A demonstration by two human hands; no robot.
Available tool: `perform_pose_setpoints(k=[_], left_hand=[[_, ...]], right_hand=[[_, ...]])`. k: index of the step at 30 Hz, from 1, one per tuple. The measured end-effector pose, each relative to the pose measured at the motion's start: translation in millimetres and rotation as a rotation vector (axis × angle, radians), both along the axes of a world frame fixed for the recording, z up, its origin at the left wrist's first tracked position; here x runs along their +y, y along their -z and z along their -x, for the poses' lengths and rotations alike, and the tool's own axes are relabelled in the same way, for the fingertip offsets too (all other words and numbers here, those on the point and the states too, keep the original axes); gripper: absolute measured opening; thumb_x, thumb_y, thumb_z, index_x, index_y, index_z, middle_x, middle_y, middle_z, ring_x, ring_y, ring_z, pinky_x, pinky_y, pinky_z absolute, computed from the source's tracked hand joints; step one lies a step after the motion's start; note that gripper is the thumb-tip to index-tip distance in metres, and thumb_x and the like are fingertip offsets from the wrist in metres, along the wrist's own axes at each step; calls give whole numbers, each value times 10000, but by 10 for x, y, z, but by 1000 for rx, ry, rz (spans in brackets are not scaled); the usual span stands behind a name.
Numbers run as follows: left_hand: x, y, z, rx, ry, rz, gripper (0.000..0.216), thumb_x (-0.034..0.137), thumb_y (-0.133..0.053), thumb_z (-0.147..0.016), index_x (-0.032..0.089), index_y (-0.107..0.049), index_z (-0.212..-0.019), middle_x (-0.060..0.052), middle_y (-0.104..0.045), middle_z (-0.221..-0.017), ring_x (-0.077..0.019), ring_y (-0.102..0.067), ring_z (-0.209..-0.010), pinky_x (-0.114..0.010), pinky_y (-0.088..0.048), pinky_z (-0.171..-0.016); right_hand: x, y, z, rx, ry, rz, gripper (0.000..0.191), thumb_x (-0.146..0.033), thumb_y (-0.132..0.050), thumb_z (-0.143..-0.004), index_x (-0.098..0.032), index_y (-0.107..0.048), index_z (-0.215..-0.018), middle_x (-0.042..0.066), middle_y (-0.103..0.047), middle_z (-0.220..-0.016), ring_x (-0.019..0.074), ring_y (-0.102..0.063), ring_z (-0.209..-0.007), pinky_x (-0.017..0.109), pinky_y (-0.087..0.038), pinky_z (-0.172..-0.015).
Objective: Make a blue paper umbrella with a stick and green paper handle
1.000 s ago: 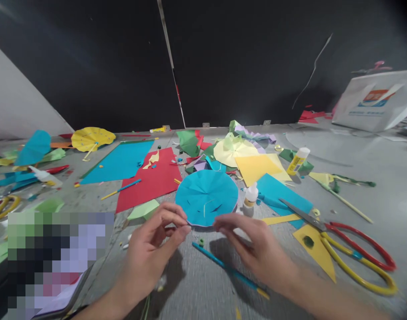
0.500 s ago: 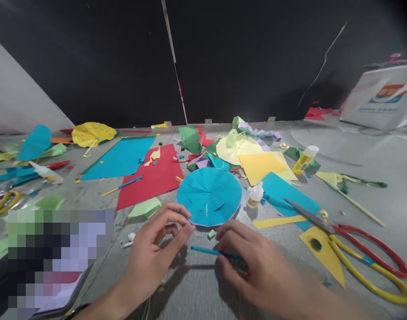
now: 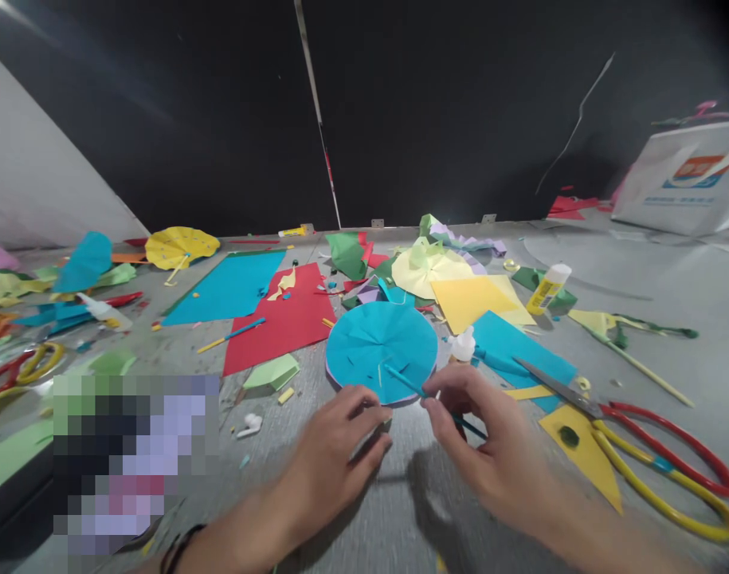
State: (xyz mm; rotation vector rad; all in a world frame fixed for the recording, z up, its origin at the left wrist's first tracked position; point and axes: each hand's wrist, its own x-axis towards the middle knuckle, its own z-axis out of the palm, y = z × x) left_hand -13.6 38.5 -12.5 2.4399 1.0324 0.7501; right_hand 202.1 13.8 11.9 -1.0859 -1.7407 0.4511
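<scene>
A round blue paper disc (image 3: 381, 343) with small cuts lies on the grey table (image 3: 639, 303). My right hand (image 3: 489, 442) pinches a thin blue stick (image 3: 407, 381) whose far tip rests over the disc's near part. My left hand (image 3: 334, 458) lies just left of it, fingers curled, thumb and fingertips closed on a small pale scrap (image 3: 386, 415) at the disc's near edge. A small glue bottle (image 3: 463, 346) stands right of the disc.
Red-and-yellow scissors (image 3: 651, 446) lie at the right beside a yellow triangle (image 3: 585, 458). Red (image 3: 284, 323), blue (image 3: 229, 287) and yellow (image 3: 475, 299) sheets, a glue stick (image 3: 548, 288), paper umbrellas and scraps litter the table. A blurred object (image 3: 131, 454) sits at the near left.
My right hand picked the blue stick up off the table and brought its tip over the disc. My left hand shifted right, closer to the disc's edge.
</scene>
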Motion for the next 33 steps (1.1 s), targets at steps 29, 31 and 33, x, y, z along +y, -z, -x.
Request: perform_pose_setpoints(k=[29,31,33], left_hand=[[-37,-136,179,-521,-84,-16,324,30,-640,-944,292,-619,-1133,-10,-682,-1081,-161,-673,-1021,-294,-553,-907],[-33,-134,182,-504,-61,-11,337,27,-638,-944,298,-622,-1143,-5,-694,-1084,-157,-678,-1027,-290,-554,-916],[-29,-128,183,-498,-33,-6,350,25,-640,-943,304,-625,-1155,0,-708,-1086,-154,-685,-1032,-283,-559,-919]], right_hand=[[9,70,-49,-275,-197,-93,273,-51,-508,-922,-231,-599,-1105,38,-666,-929,158,-555,-659,277,-452,-538],[13,67,-49,-284,-205,-97,276,-45,-510,-915,-228,-599,-1101,38,-670,-936,154,-561,-656,274,-452,-534],[11,70,-46,-297,-212,-106,287,-38,-512,-909,-226,-596,-1109,41,-680,-947,155,-582,-665,274,-463,-545]])
